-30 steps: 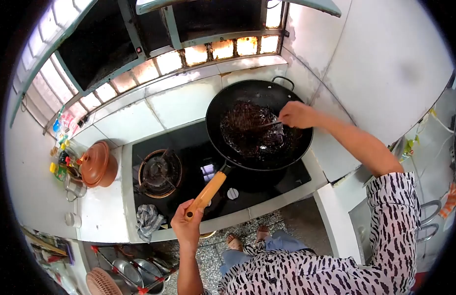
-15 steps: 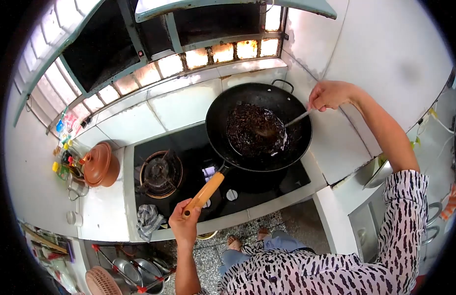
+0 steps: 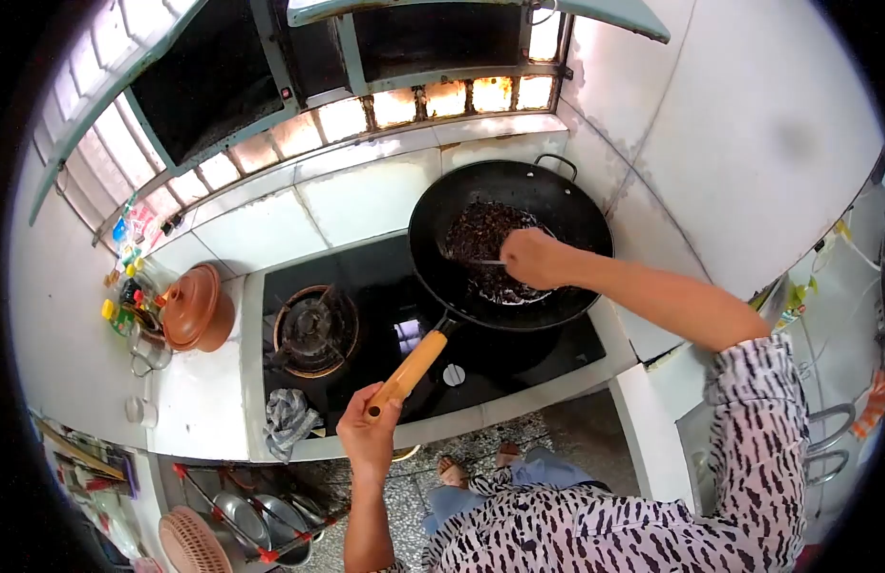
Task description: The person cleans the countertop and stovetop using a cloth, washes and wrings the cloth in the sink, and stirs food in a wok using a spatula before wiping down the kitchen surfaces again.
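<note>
A large black wok (image 3: 581, 215) sits on the right side of the black glass stove (image 3: 390, 286). Dark, glossy bits of food (image 3: 485, 224) lie in its bottom. My left hand (image 3: 369, 435) is wrapped round the end of the wok's yellow wooden handle (image 3: 414, 368). Over the food, my right hand (image 3: 533, 259) is closed on a thin metal utensil (image 3: 482, 262) that points left; its far end is hard to make out among the dark food.
A second burner (image 3: 315, 331) is left of the wok, with a crumpled grey cloth (image 3: 289, 420) near the stove's front edge. A brown clay pot (image 3: 198, 308) and bottles stand further left. Tiled walls (image 3: 366, 205) rise behind and to the right. Below left is a rack with metal bowls (image 3: 240, 520).
My right hand has moved from the wok's right rim left and down over the food, with the utensil still in it. My left hand still holds the handle.
</note>
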Demonstrator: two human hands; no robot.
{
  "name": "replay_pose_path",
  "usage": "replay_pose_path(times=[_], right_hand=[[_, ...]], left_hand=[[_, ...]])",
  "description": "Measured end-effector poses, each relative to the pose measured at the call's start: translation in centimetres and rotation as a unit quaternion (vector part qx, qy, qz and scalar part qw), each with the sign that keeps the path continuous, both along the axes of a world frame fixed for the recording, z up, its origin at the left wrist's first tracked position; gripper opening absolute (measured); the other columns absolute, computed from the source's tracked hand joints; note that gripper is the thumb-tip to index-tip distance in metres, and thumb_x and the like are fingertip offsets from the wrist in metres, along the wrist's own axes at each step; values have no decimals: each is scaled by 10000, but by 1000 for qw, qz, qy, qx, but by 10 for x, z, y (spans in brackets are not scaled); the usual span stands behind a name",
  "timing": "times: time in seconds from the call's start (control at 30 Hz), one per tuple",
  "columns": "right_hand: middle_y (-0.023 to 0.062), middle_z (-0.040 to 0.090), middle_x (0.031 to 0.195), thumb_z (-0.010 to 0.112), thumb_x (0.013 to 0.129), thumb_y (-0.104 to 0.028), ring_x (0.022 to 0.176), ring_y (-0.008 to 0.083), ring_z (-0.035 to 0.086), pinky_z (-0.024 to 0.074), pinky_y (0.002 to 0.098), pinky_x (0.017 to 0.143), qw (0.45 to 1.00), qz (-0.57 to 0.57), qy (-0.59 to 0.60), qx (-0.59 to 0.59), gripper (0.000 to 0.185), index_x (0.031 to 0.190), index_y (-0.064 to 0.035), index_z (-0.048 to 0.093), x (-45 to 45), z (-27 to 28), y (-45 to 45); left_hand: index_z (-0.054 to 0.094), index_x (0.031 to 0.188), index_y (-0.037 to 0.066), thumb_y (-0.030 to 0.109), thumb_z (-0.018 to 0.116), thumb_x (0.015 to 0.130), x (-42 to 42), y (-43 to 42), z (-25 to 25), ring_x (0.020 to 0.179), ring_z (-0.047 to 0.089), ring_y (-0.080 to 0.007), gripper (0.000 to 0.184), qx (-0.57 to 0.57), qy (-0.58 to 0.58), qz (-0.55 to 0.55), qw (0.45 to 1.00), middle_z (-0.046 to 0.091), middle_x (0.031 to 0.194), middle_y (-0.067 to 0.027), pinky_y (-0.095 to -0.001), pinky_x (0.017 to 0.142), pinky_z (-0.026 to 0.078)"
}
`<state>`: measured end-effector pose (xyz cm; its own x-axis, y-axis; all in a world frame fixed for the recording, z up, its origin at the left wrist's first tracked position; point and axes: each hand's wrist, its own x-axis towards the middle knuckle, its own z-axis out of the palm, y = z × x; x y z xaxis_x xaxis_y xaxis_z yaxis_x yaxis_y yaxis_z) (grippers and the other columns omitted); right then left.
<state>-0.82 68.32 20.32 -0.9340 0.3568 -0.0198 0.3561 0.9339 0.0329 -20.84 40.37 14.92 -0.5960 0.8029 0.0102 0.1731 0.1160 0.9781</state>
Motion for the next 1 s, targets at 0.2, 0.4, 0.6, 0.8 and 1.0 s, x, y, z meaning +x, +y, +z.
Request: replay_pose_path(times=[0.2, 0.4, 0.6, 0.8, 1.0], right_hand=[[184, 584, 645, 513, 682, -67, 471, 273, 555, 437, 368, 434, 956, -247, -107, -114, 142, 738, 47, 575, -47, 44, 42], [34, 422, 502, 481, 739, -45, 319, 76, 305, 200, 216, 279, 666, -467, 219, -538, 65, 749, -6, 532, 47, 36, 63], [-30, 369, 513, 451, 825, -101, 347, 43, 253, 202, 183, 308, 280, -474, 430, -716, 153, 955, -34, 500, 82, -18, -58], [-55, 315, 515, 406, 859, -132, 353, 25, 200, 179, 172, 309, 282, -454, 441, -721, 189, 984, -21, 495, 102, 19, -132], [-19, 335, 465, 367, 869, -175, 314, 68, 223, 183, 221, 282, 375, -508, 367, -683, 250, 1018, -1, 467, 119, 30, -145]], left_hand=[[550, 943, -38, 44, 633, 712, 4, -1, 5, 683, 492, -57, 258, 10, 42, 0, 999, 586, 785, -41, -186, 610, 412], [556, 933, -31, 65, 641, 706, 5, -3, -1, 672, 491, -59, 261, 43, 50, -1, 998, 590, 778, -42, -192, 601, 416], [555, 931, -34, 60, 635, 709, 4, -1, 4, 675, 499, -62, 254, 24, 83, -6, 996, 590, 771, -48, -197, 608, 420], [558, 924, -39, 59, 629, 713, -6, 3, 3, 671, 504, -72, 244, 33, 91, -14, 995, 588, 772, -57, -205, 611, 425], [554, 893, -32, 103, 625, 741, -14, 5, -3, 724, 521, -106, 215, 37, 51, -27, 998, 582, 823, -73, -241, 647, 431]])
